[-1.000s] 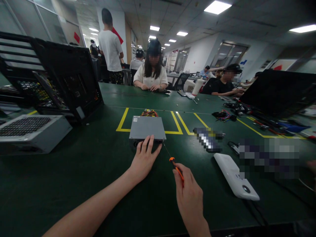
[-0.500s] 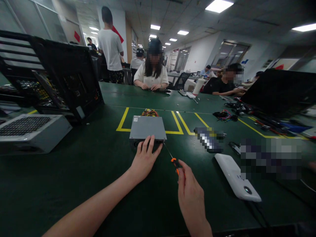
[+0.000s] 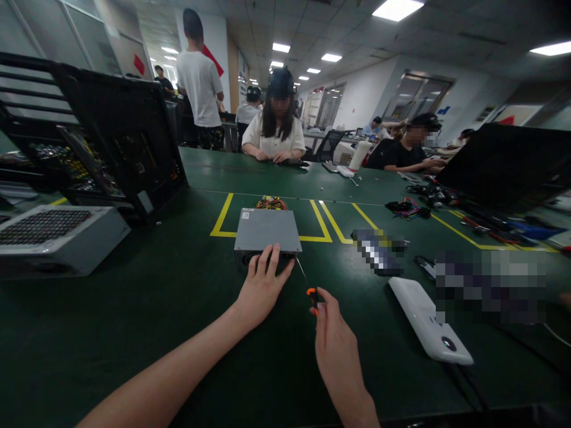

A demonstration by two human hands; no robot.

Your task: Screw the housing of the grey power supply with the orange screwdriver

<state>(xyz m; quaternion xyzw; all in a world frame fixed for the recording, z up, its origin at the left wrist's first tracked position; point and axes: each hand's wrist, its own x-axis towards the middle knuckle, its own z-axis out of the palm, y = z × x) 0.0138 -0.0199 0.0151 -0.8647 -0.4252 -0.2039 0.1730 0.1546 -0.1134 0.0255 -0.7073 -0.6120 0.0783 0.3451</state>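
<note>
A grey metal computer power supply [image 3: 267, 229] lies on the green table, its fan side towards me and its bundled cables [image 3: 272, 203] behind it. My left hand [image 3: 263, 288] grips its near edge, fingertips over the top and the thumb by the right front corner. In my right hand [image 3: 332, 339] is a screwdriver [image 3: 313, 297] with an orange and black handle, held between thumb and fingers. Its thin shaft slants up and left to the right end of the power supply's near face. Whatever the tip touches is too small to make out.
On the left stand an open black computer case [image 3: 120, 142] and a second power supply [image 3: 62, 241]. A white oblong device [image 3: 428, 321] lies to the right, with cables and tools [image 3: 499, 229] farther off. Across the table sits a person [image 3: 276, 131].
My right hand has shifted slightly left, and the screwdriver handle has swung left, making the shaft steeper. The left hand and the power supply stay in place.
</note>
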